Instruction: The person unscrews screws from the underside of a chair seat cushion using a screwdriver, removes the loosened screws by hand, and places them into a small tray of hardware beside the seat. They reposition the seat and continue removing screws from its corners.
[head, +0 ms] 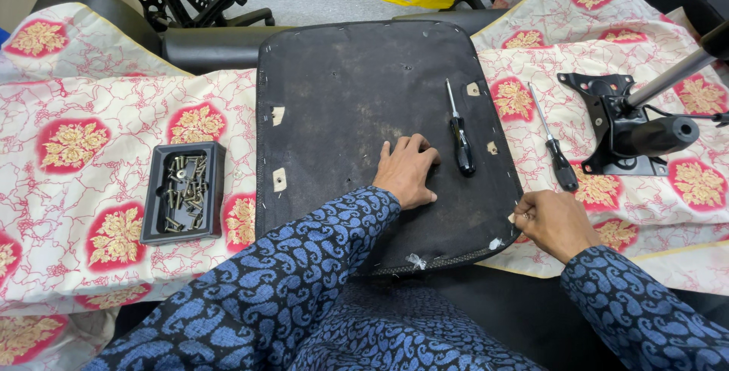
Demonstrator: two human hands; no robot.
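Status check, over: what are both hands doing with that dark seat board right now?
Left hand pressing flat on seat board. Right hand pinching its right edge. Screwdriver lying on the board beside the left hand.

You see a black panel [357,105] on a cream cloth [83,181] patterned with red veins and gold flowers in red patches, two black-handled screwdrivers [461,143], a black tray [184,191] of brassy screws, a black bracket [619,124], and your blue-and-black paisley sleeves [296,272].
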